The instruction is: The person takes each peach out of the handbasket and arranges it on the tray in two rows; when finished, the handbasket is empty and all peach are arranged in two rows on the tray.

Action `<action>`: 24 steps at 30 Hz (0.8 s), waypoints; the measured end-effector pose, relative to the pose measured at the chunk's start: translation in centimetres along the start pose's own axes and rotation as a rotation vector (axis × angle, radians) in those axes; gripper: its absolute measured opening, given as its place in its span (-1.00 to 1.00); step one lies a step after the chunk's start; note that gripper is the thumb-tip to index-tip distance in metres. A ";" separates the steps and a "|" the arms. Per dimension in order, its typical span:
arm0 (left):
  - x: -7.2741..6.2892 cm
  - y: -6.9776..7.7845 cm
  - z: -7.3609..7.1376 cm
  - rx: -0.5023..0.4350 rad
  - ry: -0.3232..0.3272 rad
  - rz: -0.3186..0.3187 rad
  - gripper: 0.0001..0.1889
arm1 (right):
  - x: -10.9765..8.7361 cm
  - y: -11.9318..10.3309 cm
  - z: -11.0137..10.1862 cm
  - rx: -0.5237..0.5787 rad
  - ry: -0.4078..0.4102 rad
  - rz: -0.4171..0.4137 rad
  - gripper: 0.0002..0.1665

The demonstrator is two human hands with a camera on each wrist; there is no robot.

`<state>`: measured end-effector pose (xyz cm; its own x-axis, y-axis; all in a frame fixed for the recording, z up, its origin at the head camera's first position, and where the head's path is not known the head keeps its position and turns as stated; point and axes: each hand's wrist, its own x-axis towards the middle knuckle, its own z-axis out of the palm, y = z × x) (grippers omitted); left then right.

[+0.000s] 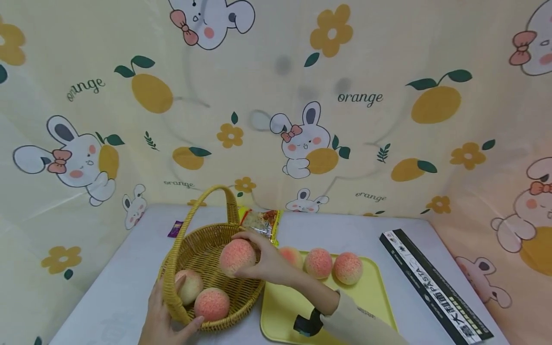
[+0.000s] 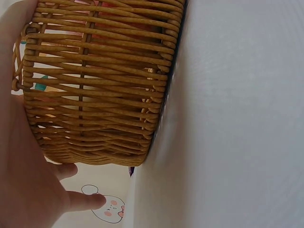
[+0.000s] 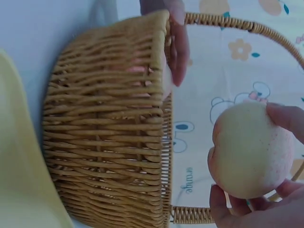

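Note:
My right hand (image 1: 269,261) holds a pink peach (image 1: 237,258) between thumb and fingers, over the wicker basket (image 1: 241,306). In the right wrist view that peach (image 3: 251,149) shows its pale side, apart from the basket's rim. Two more peaches lie inside the basket, a paler one (image 1: 189,287) by the handle and a pinker one (image 1: 212,304) near the front. My left hand (image 1: 164,311) grips the basket's near left rim, some fingers reaching over it beside the paler peach. Seen from the left wrist, the hand (image 2: 28,175) lies along the woven side.
Right of the basket, a yellow tray (image 1: 284,316) bears three peaches (image 1: 318,263) along its back. A long black pasta box (image 1: 435,287) lies at the right. Behind the basket are a yellow snack packet (image 1: 263,221) and a small purple packet (image 1: 175,229). A patterned cloth backs the white table.

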<state>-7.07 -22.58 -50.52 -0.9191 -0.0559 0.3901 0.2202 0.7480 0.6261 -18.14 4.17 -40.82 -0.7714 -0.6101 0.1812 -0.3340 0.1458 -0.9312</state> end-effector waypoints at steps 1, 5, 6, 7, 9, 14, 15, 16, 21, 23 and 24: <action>0.0 0.0 0.1 -0.003 -0.003 0.001 0.02 | -0.4 0.0 -0.1 0.002 0.013 0.001 -0.23; 0.1 -0.1 0.3 -0.017 -0.015 0.002 0.02 | -1.9 -0.1 -0.5 0.006 0.054 -0.012 -0.21; 0.1 0.0 0.4 -0.019 -0.018 0.000 0.02 | -2.3 -0.1 -0.6 0.004 0.063 -0.018 -0.21; 0.1 0.0 0.4 -0.022 -0.020 -0.001 0.02 | -2.8 -0.1 -0.7 0.000 0.072 -0.021 -0.20; 0.1 0.0 0.5 -0.026 -0.022 0.001 0.01 | -3.8 0.0 -0.9 -0.009 0.087 -0.017 -0.18; 0.2 0.1 0.5 -0.030 -0.009 0.038 0.01 | -6.5 0.9 -1.2 -0.011 0.142 0.021 -0.16; 0.2 0.1 0.5 -0.033 -0.003 0.048 0.02 | -7.0 1.1 -1.2 -0.010 0.149 0.022 -0.16; 0.2 0.0 0.5 -0.036 0.007 0.057 0.02 | -7.4 1.3 -1.2 -0.013 0.156 0.022 -0.16; 0.2 -0.4 0.4 -0.044 0.043 0.101 0.02 | -9.4 2.4 -1.2 -0.053 0.164 0.029 -0.20; 0.1 -0.5 0.5 -0.051 0.047 0.114 0.02 | -10.1 3.0 -1.1 -0.073 0.172 0.043 -0.21; 0.0 -0.6 0.5 -0.050 0.047 0.114 0.02 | -10.5 3.3 -1.1 -0.082 0.177 0.045 -0.21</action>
<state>-7.42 -22.66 -51.25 -0.8711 -0.0042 0.4911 0.3396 0.7172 0.6085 -11.73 11.93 -45.42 -0.8676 -0.4556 0.1992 -0.3342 0.2376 -0.9121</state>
